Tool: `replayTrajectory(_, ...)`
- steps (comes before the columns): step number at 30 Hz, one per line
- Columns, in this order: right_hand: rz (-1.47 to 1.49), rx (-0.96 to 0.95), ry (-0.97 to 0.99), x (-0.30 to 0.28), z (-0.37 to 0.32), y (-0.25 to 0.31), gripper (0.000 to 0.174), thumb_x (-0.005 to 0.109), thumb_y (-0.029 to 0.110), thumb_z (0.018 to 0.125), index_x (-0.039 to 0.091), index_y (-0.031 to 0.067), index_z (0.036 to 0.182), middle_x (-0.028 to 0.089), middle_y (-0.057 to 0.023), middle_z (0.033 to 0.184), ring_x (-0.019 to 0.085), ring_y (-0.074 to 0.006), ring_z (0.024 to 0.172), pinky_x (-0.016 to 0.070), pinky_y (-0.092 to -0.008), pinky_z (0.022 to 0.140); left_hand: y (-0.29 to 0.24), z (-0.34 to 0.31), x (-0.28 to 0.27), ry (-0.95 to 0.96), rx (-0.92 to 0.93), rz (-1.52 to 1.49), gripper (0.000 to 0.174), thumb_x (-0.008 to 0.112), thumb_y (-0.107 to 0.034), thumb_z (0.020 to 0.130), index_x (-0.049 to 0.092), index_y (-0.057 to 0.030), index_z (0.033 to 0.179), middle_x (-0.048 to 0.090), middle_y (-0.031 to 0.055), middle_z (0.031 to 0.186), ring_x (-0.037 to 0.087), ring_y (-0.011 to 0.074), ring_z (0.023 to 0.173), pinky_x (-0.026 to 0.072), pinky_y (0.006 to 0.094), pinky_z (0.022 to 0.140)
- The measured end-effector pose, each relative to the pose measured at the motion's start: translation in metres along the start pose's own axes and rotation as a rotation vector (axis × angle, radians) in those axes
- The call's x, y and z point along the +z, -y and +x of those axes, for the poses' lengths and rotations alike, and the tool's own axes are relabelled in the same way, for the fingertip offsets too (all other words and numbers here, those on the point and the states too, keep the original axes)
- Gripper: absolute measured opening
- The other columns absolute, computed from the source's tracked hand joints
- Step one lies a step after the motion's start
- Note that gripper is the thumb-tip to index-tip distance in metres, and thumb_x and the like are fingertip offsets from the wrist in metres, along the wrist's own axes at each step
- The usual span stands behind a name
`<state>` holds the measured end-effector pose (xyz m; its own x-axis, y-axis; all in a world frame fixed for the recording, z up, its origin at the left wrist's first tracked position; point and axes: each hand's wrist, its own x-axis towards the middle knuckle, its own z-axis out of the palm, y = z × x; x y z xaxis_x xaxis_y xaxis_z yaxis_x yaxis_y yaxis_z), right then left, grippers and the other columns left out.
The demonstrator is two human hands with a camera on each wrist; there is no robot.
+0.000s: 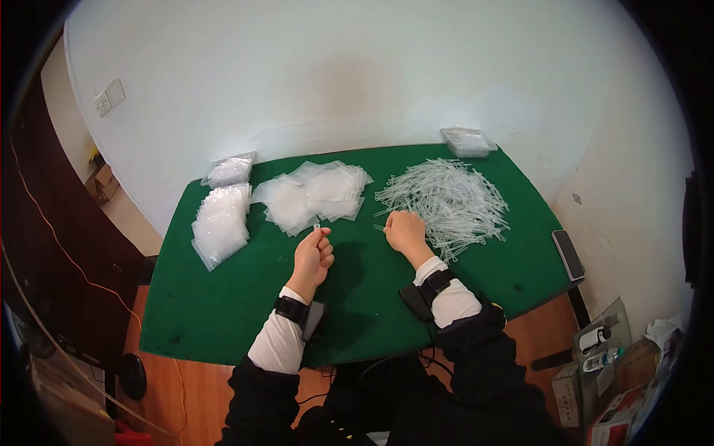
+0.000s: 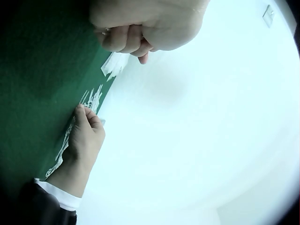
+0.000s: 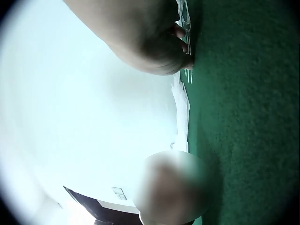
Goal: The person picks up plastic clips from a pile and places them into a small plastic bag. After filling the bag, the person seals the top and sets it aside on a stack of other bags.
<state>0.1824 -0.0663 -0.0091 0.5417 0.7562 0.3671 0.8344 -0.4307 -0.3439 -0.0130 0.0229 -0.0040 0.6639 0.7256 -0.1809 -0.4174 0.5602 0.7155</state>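
My left hand [image 1: 314, 256] is raised in front of the loose heap of flat clear bags [image 1: 320, 195], fingers curled, pinching a small clear piece [image 1: 317, 227] by the thumb. In the left wrist view the left hand [image 2: 147, 23] shows its curled fingers from the side. At the left edge of a pile of thin clear plastic pieces [image 1: 454, 204], my right hand [image 1: 407, 232] pinches thin clear pieces [image 1: 379, 227], whose ends stick out leftward. The right wrist view shows these slim tips [image 3: 189, 75] below the right hand [image 3: 150, 42]; their exact number is unclear.
A fanned stack of clear bags [image 1: 222, 223] lies on the green table [image 1: 223, 312] at left, a filled clear packet [image 1: 230, 169] behind it. Another packet [image 1: 468, 142] stands at the back right. A phone-like device [image 1: 567, 255] lies at the right edge. The wall [image 1: 357, 89] borders the back.
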Motion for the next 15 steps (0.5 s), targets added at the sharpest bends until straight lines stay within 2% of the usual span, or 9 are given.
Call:
replayTrajectory(8, -0.054, -0.025, -0.016, 0.0043, 0.0013, -0.0002, 0.008, 0.064, 0.017, 0.069, 0.059, 0.0101, 0.069, 0.06, -0.0078, 0.073, 0.055, -0.0297, 0.081, 0.0423, -0.0411, 0.072, 0.0008, 0.0031, -0.0005, -0.006, -0.096, 0.02, 0.017, 0.04, -0.019, 0.091, 0.047, -0.0041, 0.087, 0.037, -0.0029, 0.061, 0.025, 0.0052, 0.045, 0.0204, 0.0189, 0.038)
replayTrajectory(12, 0.071, -0.093, -0.009, -0.0012, 0.0017, 0.0037, 0.007, 0.057, 0.013, 0.071, 0.06, 0.0061, 0.072, 0.06, -0.0113, 0.072, 0.056, -0.0319, 0.073, 0.0432, -0.0419, 0.066, 0.002, 0.0016, 0.0004, 0.037, -0.096, 0.045, 0.017, 0.039, -0.018, 0.091, 0.047, -0.0044, 0.087, 0.039, -0.0019, 0.063, 0.026, 0.0057, 0.045, 0.0216, 0.0192, 0.039)
replayTrajectory(15, 0.352, -0.15, 0.024, -0.0027, 0.0003, 0.0091, 0.006, 0.055, 0.008, 0.071, 0.058, 0.0022, 0.073, 0.06, -0.0137, 0.072, 0.056, -0.0333, 0.068, 0.0444, -0.0417, 0.061, 0.0034, 0.0011, -0.0005, 0.057, -0.078, 0.045, 0.016, 0.039, -0.018, 0.091, 0.047, -0.005, 0.086, 0.04, -0.0018, 0.064, 0.027, 0.0058, 0.046, 0.0223, 0.0194, 0.04)
